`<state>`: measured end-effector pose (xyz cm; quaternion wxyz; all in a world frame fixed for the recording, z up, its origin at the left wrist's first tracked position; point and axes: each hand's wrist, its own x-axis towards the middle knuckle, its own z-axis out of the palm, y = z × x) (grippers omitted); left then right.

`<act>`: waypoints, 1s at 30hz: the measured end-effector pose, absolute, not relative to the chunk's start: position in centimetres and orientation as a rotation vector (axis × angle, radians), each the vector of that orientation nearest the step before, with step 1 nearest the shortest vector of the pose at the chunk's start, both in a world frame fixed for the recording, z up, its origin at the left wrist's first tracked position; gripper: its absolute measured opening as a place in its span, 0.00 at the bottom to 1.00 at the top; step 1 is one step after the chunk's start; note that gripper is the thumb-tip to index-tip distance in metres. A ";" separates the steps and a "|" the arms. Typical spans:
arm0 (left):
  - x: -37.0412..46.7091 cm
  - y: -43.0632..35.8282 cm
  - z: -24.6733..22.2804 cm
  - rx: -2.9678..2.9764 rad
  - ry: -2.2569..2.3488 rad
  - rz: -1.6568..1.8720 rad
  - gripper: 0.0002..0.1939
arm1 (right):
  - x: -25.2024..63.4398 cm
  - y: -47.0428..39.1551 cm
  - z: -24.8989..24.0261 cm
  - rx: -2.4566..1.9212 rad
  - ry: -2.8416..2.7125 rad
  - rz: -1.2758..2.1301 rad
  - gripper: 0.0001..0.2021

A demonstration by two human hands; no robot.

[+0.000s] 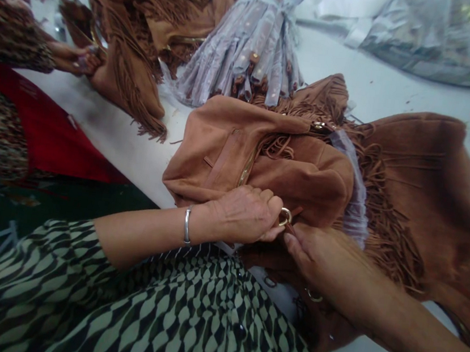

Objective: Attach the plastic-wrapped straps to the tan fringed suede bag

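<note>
A brown suede handbag point(210, 133) lies on its side in front of me, with a zipped pocket and fringe. At its near edge, my left hand point(247, 214) is closed round a gold metal ring point(290, 213). My right hand point(323, 258) is pinched just right of the ring, on a thin brown leather strap point(291, 228) that meets it. The fingertips of both hands nearly touch, and the bag's underside is hidden behind them. A strap in clear plastic wrap point(357, 179) lies over the bag's right side.
More brown suede bags point(417, 192) lie on the white table point(339, 57) at the right. Behind stands a bundle of plastic-wrapped straps point(252, 35). A large plastic bag point(449, 36) is at the back right. At the left, another person's hand point(78, 59) touches a fringed bag point(132, 66).
</note>
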<state>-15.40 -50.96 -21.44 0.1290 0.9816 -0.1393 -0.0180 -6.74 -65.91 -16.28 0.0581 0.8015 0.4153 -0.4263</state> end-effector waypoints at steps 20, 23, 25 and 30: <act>-13.9 -49.1 -20.2 2.335 -0.746 -0.503 0.13 | -3.2 -66.3 -17.5 2.356 0.711 -2.839 0.22; -14.2 -49.6 -19.1 2.600 -0.548 -0.353 0.20 | -3.2 -66.5 -17.0 2.589 0.609 -2.782 0.22; -14.8 -50.3 -18.6 2.760 -0.285 -0.281 0.20 | -4.2 -66.5 -16.3 2.801 0.576 -2.604 0.21; -16.0 -51.5 -19.2 2.750 0.002 -0.295 0.12 | -7.0 -66.0 -14.5 3.107 0.626 -2.173 0.18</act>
